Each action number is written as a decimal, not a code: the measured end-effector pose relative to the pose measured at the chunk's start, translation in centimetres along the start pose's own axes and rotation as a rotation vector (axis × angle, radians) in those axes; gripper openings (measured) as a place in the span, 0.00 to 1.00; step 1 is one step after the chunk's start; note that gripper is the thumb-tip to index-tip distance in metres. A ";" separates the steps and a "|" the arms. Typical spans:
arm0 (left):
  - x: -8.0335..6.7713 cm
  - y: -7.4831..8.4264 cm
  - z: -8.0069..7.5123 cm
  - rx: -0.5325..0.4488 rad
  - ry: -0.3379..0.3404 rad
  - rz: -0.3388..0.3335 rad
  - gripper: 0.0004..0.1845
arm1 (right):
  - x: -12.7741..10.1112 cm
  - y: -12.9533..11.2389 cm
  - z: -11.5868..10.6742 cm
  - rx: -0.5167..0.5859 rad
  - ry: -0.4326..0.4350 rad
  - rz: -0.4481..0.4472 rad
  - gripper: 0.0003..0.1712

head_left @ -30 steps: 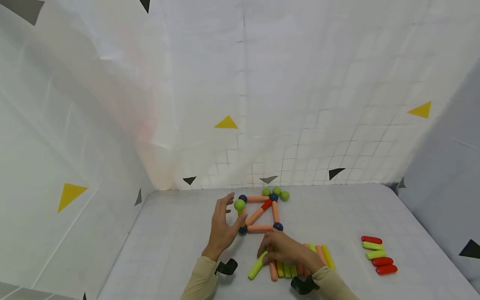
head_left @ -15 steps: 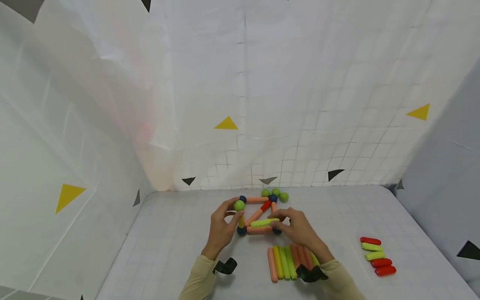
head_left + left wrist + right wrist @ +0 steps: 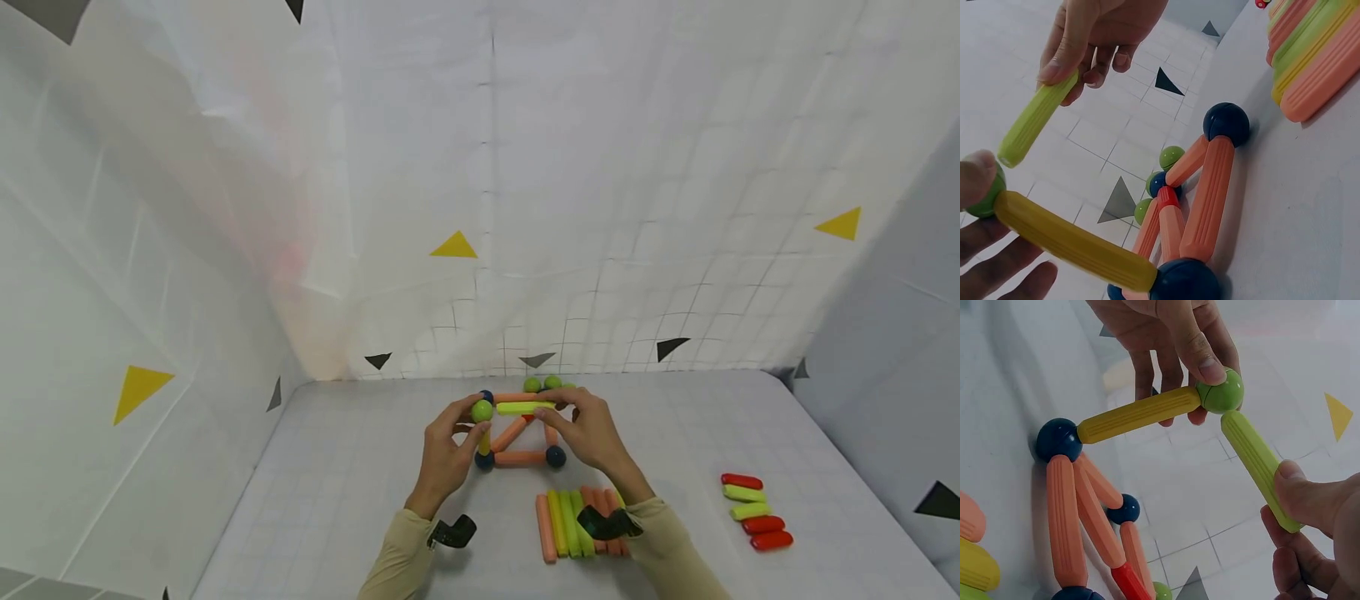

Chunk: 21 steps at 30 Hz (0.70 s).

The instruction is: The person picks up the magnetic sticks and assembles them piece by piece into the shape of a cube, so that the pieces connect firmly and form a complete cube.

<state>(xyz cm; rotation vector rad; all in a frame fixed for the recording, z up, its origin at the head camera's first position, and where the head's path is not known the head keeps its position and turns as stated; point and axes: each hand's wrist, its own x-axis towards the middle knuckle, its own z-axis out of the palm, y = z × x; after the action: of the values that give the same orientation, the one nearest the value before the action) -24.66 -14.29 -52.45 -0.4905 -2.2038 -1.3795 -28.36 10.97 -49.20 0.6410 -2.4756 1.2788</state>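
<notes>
Right fingers [image 3: 1294, 481] pinch lime rod [image 3: 1255, 459] | left fingers [image 3: 1200, 355] hold green ball [image 3: 1227, 392]

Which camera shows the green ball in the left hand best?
The right wrist view: the green ball is large there, only slightly covered by the left hand. The head view shows it small; the left wrist view puts it at the edge, partly behind the thumb.

A salmon-rod, navy-ball frame [image 3: 510, 434] lies near the desk's [image 3: 330, 500] back edge, green balls [image 3: 552, 382] behind it, a multicoloured rod row [image 3: 571, 522] before it, short red-and-lime rods [image 3: 751, 510] toward the right edge.
</notes>
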 end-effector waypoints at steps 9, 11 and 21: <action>-0.1 0.5 0.3 -0.013 -0.026 -0.025 0.23 | -0.3 0.0 0.3 0.046 0.002 -0.009 0.12; -0.1 0.6 0.3 -0.015 -0.028 -0.025 0.23 | -0.5 0.0 0.3 0.047 0.001 0.000 0.12; 1.5 0.5 0.1 0.001 -0.120 0.021 0.30 | -0.3 -0.1 0.1 0.058 -0.020 0.027 0.13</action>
<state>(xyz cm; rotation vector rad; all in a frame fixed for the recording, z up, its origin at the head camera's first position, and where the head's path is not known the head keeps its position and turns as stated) -25.68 -13.92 -51.29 -0.6094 -2.2874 -1.3703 -28.08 10.86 -49.28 0.6398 -2.4796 1.3647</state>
